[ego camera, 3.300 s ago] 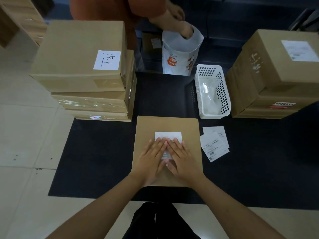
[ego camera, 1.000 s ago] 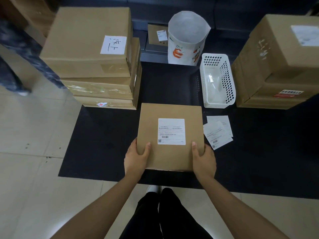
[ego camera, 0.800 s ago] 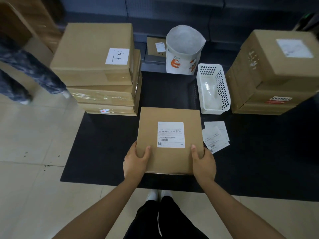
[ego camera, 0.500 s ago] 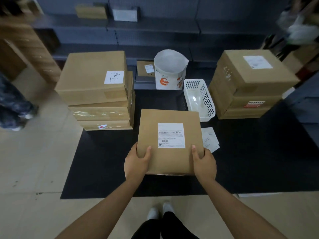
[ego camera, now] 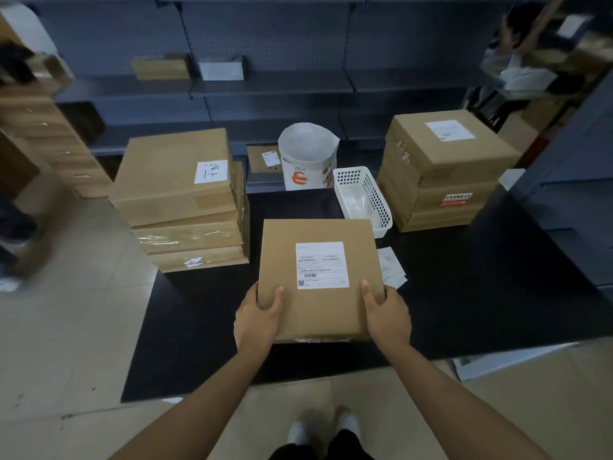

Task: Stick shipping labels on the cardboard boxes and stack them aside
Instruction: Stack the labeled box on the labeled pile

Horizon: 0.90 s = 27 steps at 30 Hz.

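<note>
A flat cardboard box (ego camera: 315,300) with a white shipping label (ego camera: 321,265) stuck on its top is lifted above the black mat (ego camera: 481,293). My left hand (ego camera: 257,318) grips its near left corner, thumb on top. My right hand (ego camera: 386,315) grips the near right corner the same way. Loose label sheets (ego camera: 391,267) lie on the mat just right of the box. A stack of three cardboard boxes (ego camera: 185,200) stands at the left, another stack (ego camera: 441,171) with a label on top at the right.
A white plastic basket (ego camera: 365,197) and a white paper bag (ego camera: 308,157) stand behind the held box. Grey shelving (ego camera: 265,84) runs along the back. A blurred person (ego camera: 16,210) is at the far left on the tiled floor.
My hands went from pressing the label flat to gripping the box's near corners. The box has been lifted off the mat and my view has risen, showing the shelves.
</note>
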Each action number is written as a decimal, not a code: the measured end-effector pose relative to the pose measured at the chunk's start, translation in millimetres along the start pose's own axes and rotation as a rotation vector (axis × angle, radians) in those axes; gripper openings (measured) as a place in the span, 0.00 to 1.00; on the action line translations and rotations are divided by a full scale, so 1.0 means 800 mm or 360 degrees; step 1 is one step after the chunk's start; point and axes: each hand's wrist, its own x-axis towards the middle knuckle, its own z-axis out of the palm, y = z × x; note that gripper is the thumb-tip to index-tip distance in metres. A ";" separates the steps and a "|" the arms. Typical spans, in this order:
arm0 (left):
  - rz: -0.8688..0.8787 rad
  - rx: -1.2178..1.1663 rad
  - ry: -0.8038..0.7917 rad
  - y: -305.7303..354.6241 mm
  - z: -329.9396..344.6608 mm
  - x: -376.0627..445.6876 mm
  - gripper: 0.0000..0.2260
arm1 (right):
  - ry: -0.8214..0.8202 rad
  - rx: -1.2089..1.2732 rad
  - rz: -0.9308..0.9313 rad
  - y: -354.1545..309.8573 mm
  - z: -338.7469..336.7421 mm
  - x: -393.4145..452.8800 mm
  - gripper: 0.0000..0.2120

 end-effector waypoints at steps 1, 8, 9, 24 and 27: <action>0.0007 -0.0005 0.0000 0.002 0.002 -0.003 0.25 | 0.0006 0.0007 -0.0001 0.002 -0.004 0.001 0.27; 0.0048 -0.0016 0.0002 0.033 0.049 -0.032 0.24 | 0.0002 -0.0020 0.0014 0.030 -0.052 0.030 0.28; 0.0057 -0.0008 0.0006 0.040 0.062 -0.039 0.24 | 0.0002 -0.0022 0.0018 0.038 -0.064 0.038 0.29; -0.0036 0.0031 0.0063 0.128 0.250 -0.165 0.22 | -0.0109 -0.0064 0.0030 0.162 -0.241 0.141 0.31; -0.0056 0.0035 0.0057 0.134 0.263 -0.171 0.23 | -0.0118 -0.0045 0.0034 0.169 -0.255 0.145 0.29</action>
